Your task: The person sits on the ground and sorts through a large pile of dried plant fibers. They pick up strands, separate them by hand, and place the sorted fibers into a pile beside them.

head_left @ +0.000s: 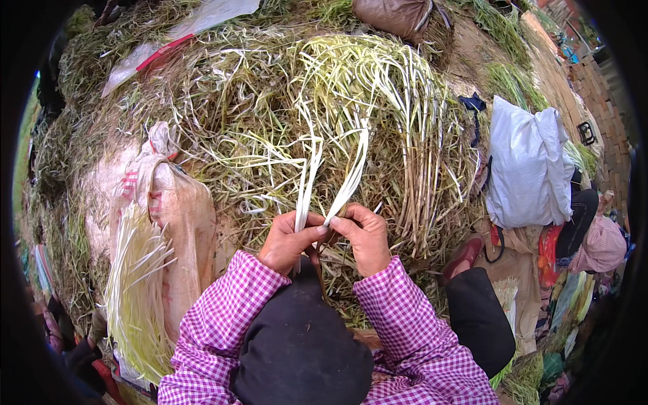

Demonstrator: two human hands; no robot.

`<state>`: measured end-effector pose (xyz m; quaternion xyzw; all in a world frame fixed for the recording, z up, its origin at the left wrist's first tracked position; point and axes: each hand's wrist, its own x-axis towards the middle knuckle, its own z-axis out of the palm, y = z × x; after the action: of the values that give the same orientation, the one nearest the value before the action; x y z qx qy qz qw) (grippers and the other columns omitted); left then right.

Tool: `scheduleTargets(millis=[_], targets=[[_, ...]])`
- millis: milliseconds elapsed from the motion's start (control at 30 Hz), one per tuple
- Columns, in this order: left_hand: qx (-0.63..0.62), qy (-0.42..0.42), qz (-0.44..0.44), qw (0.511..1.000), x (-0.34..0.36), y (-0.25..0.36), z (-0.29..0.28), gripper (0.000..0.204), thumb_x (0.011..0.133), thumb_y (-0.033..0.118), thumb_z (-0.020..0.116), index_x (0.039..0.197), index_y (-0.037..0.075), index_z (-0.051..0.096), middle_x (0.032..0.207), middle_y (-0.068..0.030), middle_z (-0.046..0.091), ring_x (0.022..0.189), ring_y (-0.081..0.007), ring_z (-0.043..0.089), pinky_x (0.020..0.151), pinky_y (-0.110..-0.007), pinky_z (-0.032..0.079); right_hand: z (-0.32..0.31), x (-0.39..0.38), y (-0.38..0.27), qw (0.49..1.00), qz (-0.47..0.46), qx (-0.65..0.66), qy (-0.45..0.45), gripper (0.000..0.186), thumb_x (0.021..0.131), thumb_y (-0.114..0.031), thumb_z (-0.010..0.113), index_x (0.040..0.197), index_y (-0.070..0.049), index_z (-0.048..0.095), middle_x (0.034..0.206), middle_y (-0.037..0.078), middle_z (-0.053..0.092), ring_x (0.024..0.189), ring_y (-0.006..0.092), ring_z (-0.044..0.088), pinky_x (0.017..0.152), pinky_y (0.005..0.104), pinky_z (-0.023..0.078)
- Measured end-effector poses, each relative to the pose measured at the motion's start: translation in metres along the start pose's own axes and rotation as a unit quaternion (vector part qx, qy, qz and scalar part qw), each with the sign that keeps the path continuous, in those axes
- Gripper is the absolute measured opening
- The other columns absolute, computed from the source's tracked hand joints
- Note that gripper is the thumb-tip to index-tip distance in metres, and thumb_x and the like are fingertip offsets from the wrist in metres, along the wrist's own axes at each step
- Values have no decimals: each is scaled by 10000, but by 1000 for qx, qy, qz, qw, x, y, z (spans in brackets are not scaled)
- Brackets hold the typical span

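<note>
- Gripping a thin bunch of white stalks, the left hand is pressing its thumb across the lower part.
- The right hand is pinching a second white bunch between thumb and forefinger; the 2 thumb tips are lying just beside each other.
- From where I am standing, both bunches are pointing away from the person, toward a heap of pale stalks, which is lying over dry straw.
- Something brown is hanging below the hands; I cannot tell what it is.
- On the person's left, a thick bundle of pale stalks is resting against a beige sack.
- On the right, a white sack is lying near a dark red shoe.
- The person is wearing purple checked sleeves.
</note>
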<state>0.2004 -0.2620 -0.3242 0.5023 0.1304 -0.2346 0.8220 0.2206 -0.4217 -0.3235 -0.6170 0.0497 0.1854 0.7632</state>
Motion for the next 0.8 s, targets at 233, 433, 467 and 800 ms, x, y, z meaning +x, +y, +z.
scheduleTargets(millis=[233, 433, 467, 800], targets=[[-140, -53, 176, 973, -26, 14, 4, 122, 808, 69, 620, 911, 8, 604, 1231, -218, 474, 1132, -349, 490, 739, -386, 555, -6, 0, -19, 944, -6, 330, 23, 32, 884, -100, 535, 907, -89, 554, 794, 58, 609, 701, 177, 587, 705, 354, 498], [-261, 38, 148, 953, -30, 30, -4, 76, 880, 91, 535, 946, 56, 547, 941, -185, 621, 858, -318, 638, 546, -325, 575, 4, -2, -32, 946, -21, 285, -152, 61, 899, -124, 516, 905, -63, 523, 669, 54, 542, 646, 184, 568, 641, 343, 490], [-263, 41, 159, 951, -30, 32, -4, 81, 881, 89, 532, 954, 57, 543, 934, -177, 614, 854, -311, 635, 541, -324, 571, 2, -3, -28, 956, -22, 248, -155, 76, 896, -132, 520, 906, -56, 522, 656, 60, 537, 631, 189, 563, 632, 331, 485], [-256, 133, 286, 914, -30, 65, -26, 69, 891, 73, 512, 954, 74, 539, 869, -142, 606, 713, -228, 596, 453, -249, 462, -34, -4, -12, 973, 9, 101, -207, 65, 883, -103, 522, 874, -40, 531, 655, 48, 536, 619, 165, 565, 583, 284, 482]])
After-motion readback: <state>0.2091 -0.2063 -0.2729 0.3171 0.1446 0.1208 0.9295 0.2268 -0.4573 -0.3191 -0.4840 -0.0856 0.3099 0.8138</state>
